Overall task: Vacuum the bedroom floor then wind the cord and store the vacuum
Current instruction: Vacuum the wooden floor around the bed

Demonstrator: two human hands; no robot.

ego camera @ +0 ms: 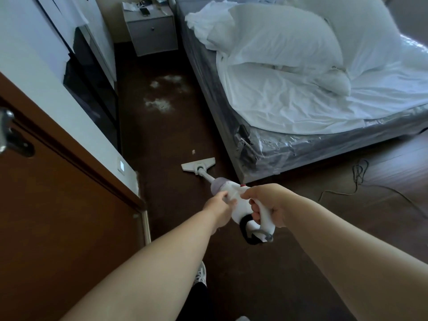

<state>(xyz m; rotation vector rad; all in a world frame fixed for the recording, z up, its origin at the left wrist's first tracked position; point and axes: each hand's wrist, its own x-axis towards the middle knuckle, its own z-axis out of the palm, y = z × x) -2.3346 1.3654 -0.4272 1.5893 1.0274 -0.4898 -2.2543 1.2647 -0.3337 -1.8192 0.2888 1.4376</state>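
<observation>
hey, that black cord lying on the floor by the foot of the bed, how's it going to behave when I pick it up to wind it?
The cord is probably floppy: it lies in loose loops and curves on the floor. Its bunched loops suggest it may tangle when lifted. It looks thin, so likely light.

Both forearms are bare from the lower frame edge to the wrists, with no sleeves in view, and nothing is worn on either wrist or on the fingers. The left hand [218, 208] and the right hand [266, 205] are likewise uncovered, without gloves. Well back from the grip, between the two forearms, a dark trouser leg [199, 300] shows, and just ahead of it sits a shoe [201, 273] with a light upper marked by a darker pattern; its details are too blurred to make out.
</observation>
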